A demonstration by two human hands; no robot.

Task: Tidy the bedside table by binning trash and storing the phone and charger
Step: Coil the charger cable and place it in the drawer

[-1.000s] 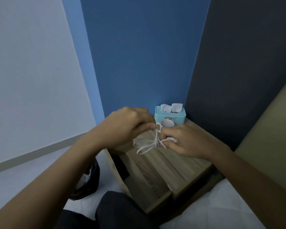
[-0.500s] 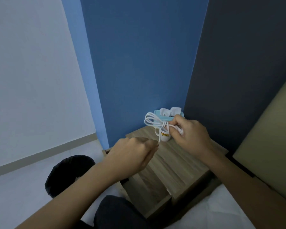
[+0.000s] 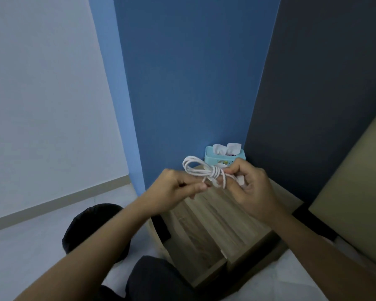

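Observation:
A white charger cable [image 3: 195, 168] is coiled into loops and wound around its own middle, held in the air above the wooden bedside table [image 3: 221, 220]. My right hand [image 3: 251, 187] grips the bundle at its wrapped middle, and the white plug end shows under its fingers. My left hand [image 3: 174, 192] is just left of the bundle and pinches the loose end of the cable between thumb and fingers. The phone is not in sight.
A light blue tissue box [image 3: 225, 156] stands at the back of the table against the blue wall. A black bin [image 3: 91, 227] sits on the floor left of the table. The table's drawer [image 3: 195, 250] is pulled out below my hands. A bed edge lies at the right.
My hands have risen from the tabletop with the cable. The loose loops have been wound into a tight bundle, and my left hand has come back up to its loose end.

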